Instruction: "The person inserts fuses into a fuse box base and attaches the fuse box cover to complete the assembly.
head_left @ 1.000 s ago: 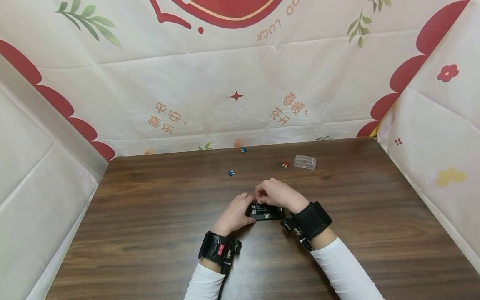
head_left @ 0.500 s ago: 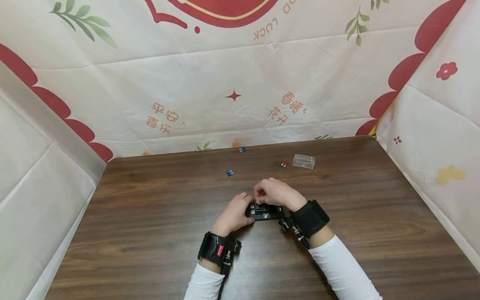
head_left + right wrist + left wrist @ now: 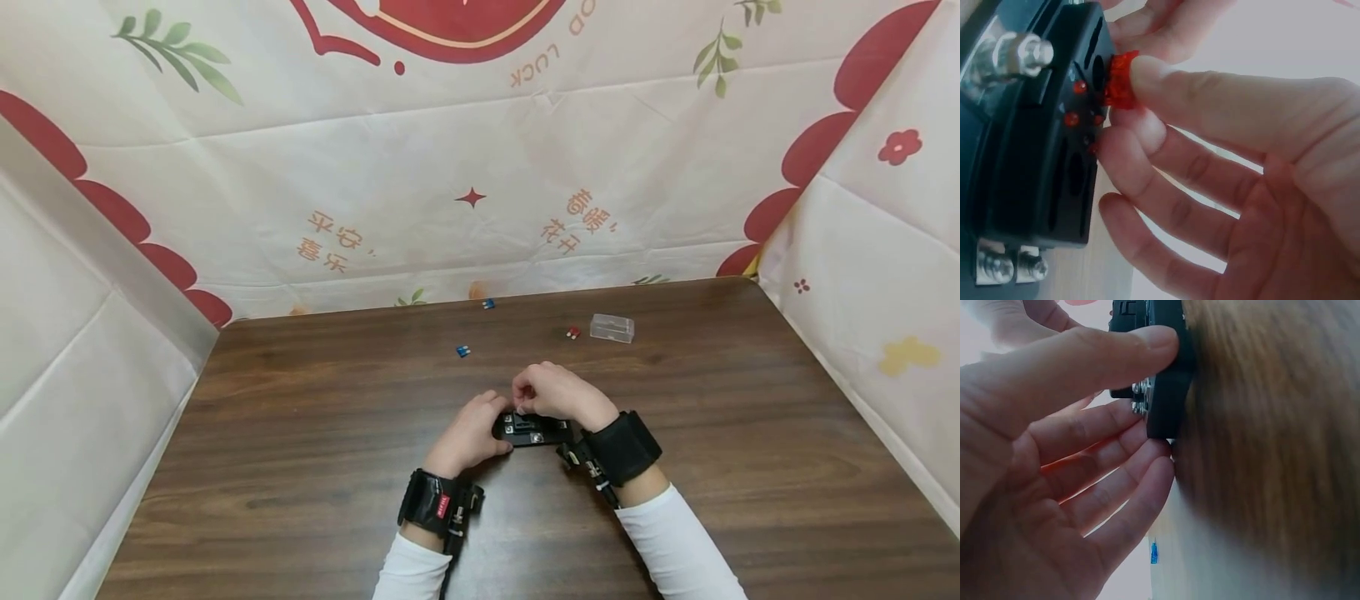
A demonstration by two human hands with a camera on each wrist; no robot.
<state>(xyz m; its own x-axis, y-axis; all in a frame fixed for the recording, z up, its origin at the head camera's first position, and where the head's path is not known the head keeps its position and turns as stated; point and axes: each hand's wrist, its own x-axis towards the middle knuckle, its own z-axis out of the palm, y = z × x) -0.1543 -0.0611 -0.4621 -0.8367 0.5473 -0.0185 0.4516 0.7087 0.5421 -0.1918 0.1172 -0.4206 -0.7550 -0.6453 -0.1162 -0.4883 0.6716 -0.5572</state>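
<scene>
A black fuse block (image 3: 538,432) with metal screw terminals lies on the wooden table in the head view. My left hand (image 3: 468,433) grips its left end, the thumb (image 3: 1157,340) on the near side and the fingers at the far edge. Over the block's far side, my right hand (image 3: 558,392) pinches a translucent red blade fuse (image 3: 1122,80) between thumb and fingertips. In the right wrist view that fuse meets the block's black face, with small red spots beside it; how deep it sits cannot be told. From above, the fingers hide the fuse.
Two blue blade fuses lie beyond the hands, one nearer (image 3: 462,351) and one by the back edge (image 3: 488,303). Another red blade fuse (image 3: 573,332) lies next to a clear plastic box (image 3: 612,327). A printed cloth (image 3: 420,167) hangs behind the table (image 3: 300,433).
Both hands keep nearly the same place on the fuse block. The head view has shifted slightly, and the right fingers have barely moved.
</scene>
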